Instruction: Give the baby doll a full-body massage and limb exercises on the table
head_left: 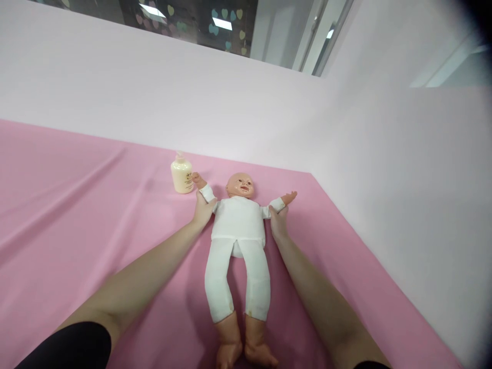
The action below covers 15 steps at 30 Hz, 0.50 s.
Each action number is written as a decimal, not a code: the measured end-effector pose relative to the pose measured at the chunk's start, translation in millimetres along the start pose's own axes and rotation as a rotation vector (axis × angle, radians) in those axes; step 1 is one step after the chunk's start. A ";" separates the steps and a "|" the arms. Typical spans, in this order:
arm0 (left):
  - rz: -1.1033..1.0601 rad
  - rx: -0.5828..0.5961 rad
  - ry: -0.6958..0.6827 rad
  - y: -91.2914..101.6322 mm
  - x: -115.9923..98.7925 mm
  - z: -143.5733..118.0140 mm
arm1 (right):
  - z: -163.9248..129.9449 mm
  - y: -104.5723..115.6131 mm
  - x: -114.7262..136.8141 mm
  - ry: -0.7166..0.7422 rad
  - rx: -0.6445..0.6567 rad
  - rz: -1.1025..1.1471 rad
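Observation:
A baby doll (238,220) with a white cloth body lies face up on the pink sheet, its feet toward me and its arms spread out and bent upward. My left hand (203,206) is closed around the doll's arm on the left, near the elbow, with the thumb on top. On the right, my right hand (278,219) grips the doll's other arm at about the same height. Most of my fingers are hidden beneath the doll's sleeves. Just beyond my left hand stands a cream-coloured pump bottle (182,174), close to the doll's small hand.
The pink sheet (77,205) covers the surface and has several creases on the left. A white wall (154,87) borders it at the back, and another white wall (403,179) runs along the right. Above the back wall is a window (200,25) with heart-shaped stickers.

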<state>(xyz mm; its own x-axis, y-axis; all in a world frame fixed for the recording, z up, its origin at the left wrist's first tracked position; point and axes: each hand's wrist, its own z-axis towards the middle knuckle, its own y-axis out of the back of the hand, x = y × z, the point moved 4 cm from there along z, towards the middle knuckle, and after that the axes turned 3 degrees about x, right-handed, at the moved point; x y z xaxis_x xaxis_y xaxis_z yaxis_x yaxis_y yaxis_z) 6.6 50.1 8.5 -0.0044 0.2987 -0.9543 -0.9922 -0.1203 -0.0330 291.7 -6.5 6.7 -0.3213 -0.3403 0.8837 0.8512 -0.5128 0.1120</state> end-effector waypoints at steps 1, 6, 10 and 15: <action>0.026 0.016 -0.010 -0.9 -2.1 -1.3 | -1.0 -0.8 4.6 0.020 0.012 0.006; 0.170 0.151 -0.145 -8.7 -13.3 -7.0 | -6.7 -8.2 22.9 -0.003 0.120 0.034; 0.316 0.299 -0.295 -17.5 -14.8 -7.5 | -8.6 -13.4 20.4 -0.012 0.199 -0.033; 0.430 0.359 -0.356 -19.8 -11.3 -6.0 | -9.3 -17.3 19.9 0.086 0.280 -0.099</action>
<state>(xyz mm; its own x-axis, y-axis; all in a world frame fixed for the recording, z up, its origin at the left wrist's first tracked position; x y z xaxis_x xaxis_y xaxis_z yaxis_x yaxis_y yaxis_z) 27.1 43.5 18.2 -0.3891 0.5967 -0.7018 -0.8724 0.0061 0.4888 266.8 -11.7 18.1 -0.4319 -0.3710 0.8221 0.8915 -0.3136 0.3268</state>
